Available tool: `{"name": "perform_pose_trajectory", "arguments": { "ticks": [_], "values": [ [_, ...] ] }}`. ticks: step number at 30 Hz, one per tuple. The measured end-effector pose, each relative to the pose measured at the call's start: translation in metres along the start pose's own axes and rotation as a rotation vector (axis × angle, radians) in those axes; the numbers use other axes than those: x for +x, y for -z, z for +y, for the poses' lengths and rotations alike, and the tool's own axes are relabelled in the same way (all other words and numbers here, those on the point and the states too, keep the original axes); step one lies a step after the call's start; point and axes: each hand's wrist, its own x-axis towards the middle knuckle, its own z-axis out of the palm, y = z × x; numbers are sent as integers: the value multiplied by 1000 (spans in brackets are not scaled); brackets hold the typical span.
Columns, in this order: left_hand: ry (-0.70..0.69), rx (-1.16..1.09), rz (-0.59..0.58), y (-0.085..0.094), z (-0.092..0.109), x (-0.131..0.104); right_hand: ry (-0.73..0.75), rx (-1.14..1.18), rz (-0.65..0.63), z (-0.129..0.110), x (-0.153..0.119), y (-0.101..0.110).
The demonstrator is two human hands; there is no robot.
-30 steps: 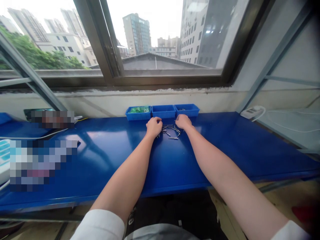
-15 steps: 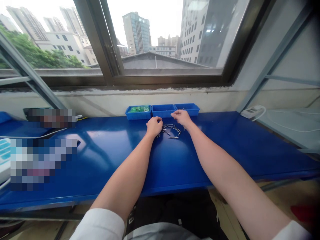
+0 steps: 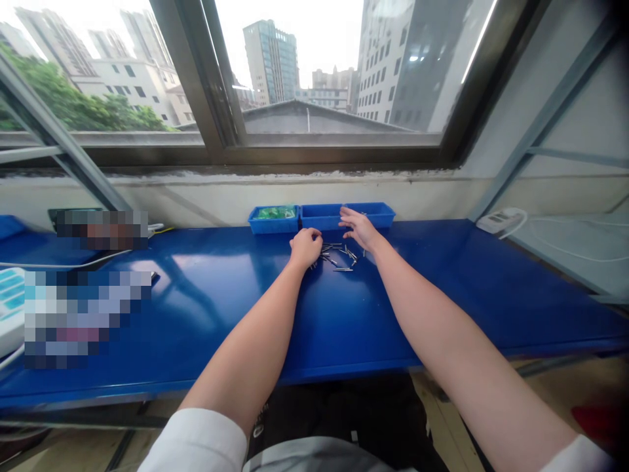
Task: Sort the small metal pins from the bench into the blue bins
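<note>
Several thin metal pins (image 3: 344,269) lie scattered on the blue tabletop between my hands; some look like small screws or bits, too small to tell. My left hand (image 3: 305,248) rests at the left edge of this pile with its fingers curled together, hiding whatever may be in them. Just in front of the middle blue bin (image 3: 319,216), my right hand (image 3: 362,231) has its fingers spread, and I see nothing held in it. It partly covers the join with the right blue bin (image 3: 381,219), where a few small dark pieces show.
Green packets fill the left blue bin (image 3: 272,223). Blurred-out items and a white device (image 3: 12,301) lie on the left of the table (image 3: 196,341). A white power strip (image 3: 498,221) with a cable sits at the right, by a grey metal frame. The window wall bounds the back.
My right hand has gone from pinched fingers to spread ones, at about the same place before the bins. My left hand has stayed by the pile. The view has shifted slightly.
</note>
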Motion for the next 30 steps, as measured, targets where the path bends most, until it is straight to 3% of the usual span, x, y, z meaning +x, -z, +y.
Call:
{"name": "perform_pose_trajectory", "arguments": {
  "ticks": [4,8,12,15,19,22,25,30],
  "values": [
    [6,0,-4,1,1,-1,32,-7,126,1,4,2],
    [4,-13,1,0,0,0,82,-26,342,2,7,10],
    [-6,-33,10,-2,-3,2,123,-236,502,9,7,23],
    [-15,-30,10,-2,-3,2,130,-504,421,12,3,26],
    [-24,-20,3,-2,-2,2,78,-803,94,9,-9,19],
    [-26,1,-13,-2,-1,1,32,-892,-55,7,-18,12],
    [-64,31,-48,-2,0,0,52,-972,-55,10,-22,6],
    [-222,104,-150,-4,3,-4,107,-1022,61,18,-21,-8]
  ]
}}
